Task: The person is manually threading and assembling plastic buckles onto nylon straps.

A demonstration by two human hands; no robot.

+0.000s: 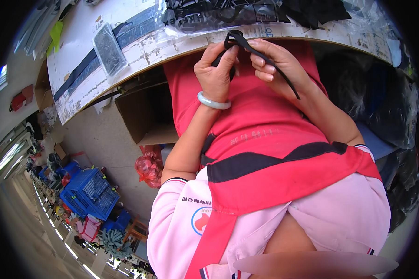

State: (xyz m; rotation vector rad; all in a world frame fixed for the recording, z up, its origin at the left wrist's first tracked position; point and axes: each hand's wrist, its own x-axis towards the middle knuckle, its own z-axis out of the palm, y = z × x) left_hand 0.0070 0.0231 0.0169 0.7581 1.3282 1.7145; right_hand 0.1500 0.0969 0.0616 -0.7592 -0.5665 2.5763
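Both hands are raised at the table's near edge, working on one narrow black strap (282, 73). My left hand (215, 69) pinches the strap between thumb and fingers, and a small loop stands up above the fingertips. Part of the strap hangs behind that thumb. My right hand (280, 65) grips the same strap a short way to the right with thumb and fingertips. A loose tail runs from it down across the wrist. Just beyond the hands lies a clear plastic bag (195, 24) with black items in it.
A worn white table (139, 55) spans the top. It carries a clear flat packet (109, 52), a dark blue strip (79, 73) and black fabric (314, 13). Below stand a cardboard box (131, 120) and a red plastic bag (149, 168). Blue crates (91, 193) sit left on the floor.
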